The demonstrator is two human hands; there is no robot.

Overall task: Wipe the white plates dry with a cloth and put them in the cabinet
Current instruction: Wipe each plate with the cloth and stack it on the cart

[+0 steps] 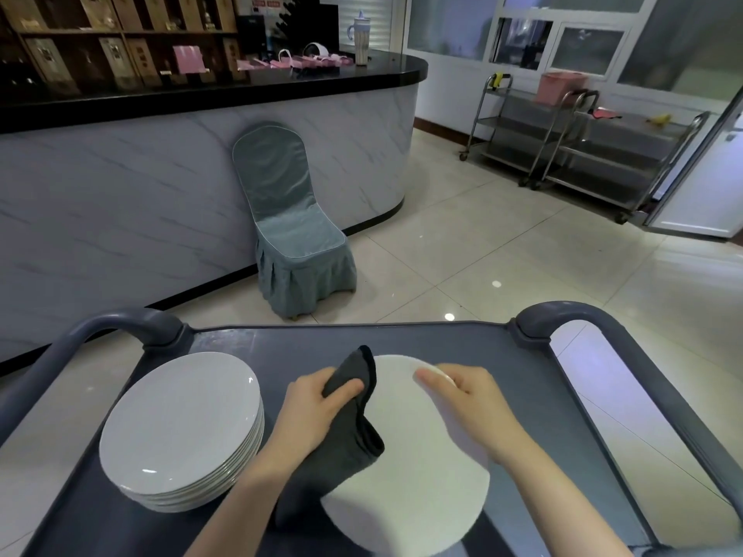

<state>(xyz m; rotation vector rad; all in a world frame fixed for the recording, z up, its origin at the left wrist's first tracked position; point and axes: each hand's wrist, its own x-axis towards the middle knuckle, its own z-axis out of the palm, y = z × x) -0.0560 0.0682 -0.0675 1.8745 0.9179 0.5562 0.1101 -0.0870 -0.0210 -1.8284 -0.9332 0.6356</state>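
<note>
Smooth round plate, crumpled dark cloth

Dim, bluish indoor light; ceiling lamps glint as small spots on the glossy floor tiles. Wide-angle bending curves the edges, and the hands look slightly soft.

The cloth covers the left rim of the held plate. Fingers of the right hand lie behind the plate, hidden. In the stack, lower plates show rims only; count unclear, perhaps seven.
</note>
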